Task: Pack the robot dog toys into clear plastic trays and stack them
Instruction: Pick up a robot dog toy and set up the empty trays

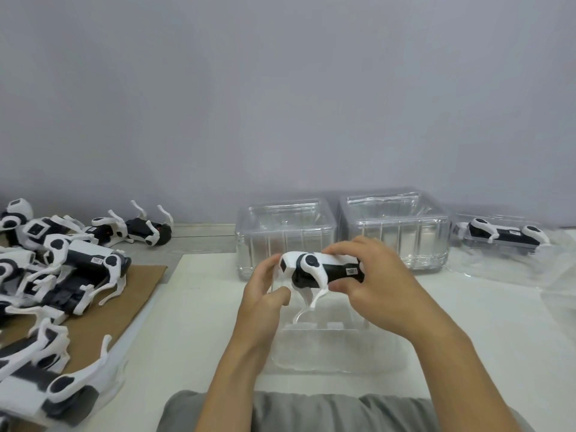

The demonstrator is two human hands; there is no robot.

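1. Both hands are clamped on one toy (322, 271): the left hand (265, 294) curls round its head end, and the right hand (371, 272) pinches the body from above and below. The toy is held in the air, its legs hanging down over an open tray (336, 347) that lies on the table (483, 338) near the front edge, at the middle.

2. This toy is not yet seated; its feet look close to the tray's moulded recesses, but contact cannot be told.

3. Done so far, by the look of it: one packed toy (501, 233) lies in clear plastic at the far right of the table. Only that one shows as finished, and no stack of packed trays is visible.

4. Two stacks of empty trays stand along the far edge, one (285, 235) at the middle and one (394, 232) just right of it, so supply remains.

5. A pile of loose toys (62, 275) covers the left edge, some on cardboard (137, 282), with one more (137, 229) lying near the far left.

6. Judgement: the task is at an early stage, with most of the packing and all of the stacking left.
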